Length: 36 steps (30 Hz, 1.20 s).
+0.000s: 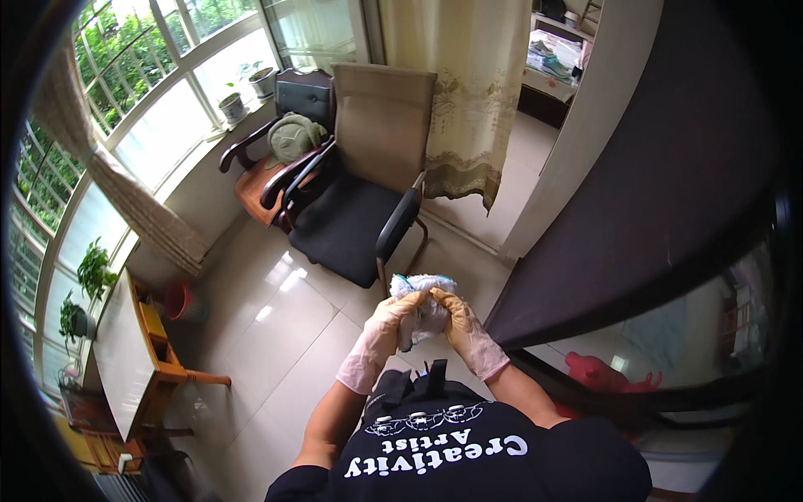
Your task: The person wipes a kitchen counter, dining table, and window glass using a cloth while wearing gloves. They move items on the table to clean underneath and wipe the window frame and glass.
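A bunched white cloth (425,283) with a teal edge is held in front of my body, above the tiled floor. My left hand (390,320), in a pale rubber glove, grips it from the left. On the other side my right hand (463,321), gloved the same way, has its fingers closed on the cloth too. Both sets of fingertips nearly meet at its top. Part of the cloth hangs down between the palms, and the folds hide how large it is.
Ahead stands a black-seated armchair (357,219), beside a wooden armchair (257,188) with a green cushion (293,138). A dark curved panel (627,207) rises on the right. At left are a white-topped table (122,351) and a red bin (180,301). A curtain (467,125) hangs by the doorway.
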Each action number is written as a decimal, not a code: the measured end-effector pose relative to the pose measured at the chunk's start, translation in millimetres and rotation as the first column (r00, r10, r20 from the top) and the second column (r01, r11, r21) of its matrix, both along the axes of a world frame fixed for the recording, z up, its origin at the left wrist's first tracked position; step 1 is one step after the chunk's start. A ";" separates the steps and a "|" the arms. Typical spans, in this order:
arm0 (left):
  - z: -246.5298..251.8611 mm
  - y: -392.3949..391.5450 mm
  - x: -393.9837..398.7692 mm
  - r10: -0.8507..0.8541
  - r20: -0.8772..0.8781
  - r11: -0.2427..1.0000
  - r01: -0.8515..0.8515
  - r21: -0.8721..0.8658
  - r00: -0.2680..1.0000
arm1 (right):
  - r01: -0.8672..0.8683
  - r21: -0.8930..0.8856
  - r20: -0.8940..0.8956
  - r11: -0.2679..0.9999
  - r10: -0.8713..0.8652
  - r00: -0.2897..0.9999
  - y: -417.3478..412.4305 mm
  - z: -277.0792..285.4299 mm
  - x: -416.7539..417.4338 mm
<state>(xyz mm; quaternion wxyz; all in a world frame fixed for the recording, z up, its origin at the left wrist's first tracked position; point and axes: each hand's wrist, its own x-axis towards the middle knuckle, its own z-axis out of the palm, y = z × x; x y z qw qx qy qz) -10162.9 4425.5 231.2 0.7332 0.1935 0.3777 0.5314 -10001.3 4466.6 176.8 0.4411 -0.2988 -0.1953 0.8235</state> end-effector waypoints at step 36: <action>-35.5 369.7 -129.4 0.092 -0.298 0.994 -0.070 0.082 0.950 | 0.044 0.292 0.099 0.955 -0.076 0.992 422.0 57.1 -67.5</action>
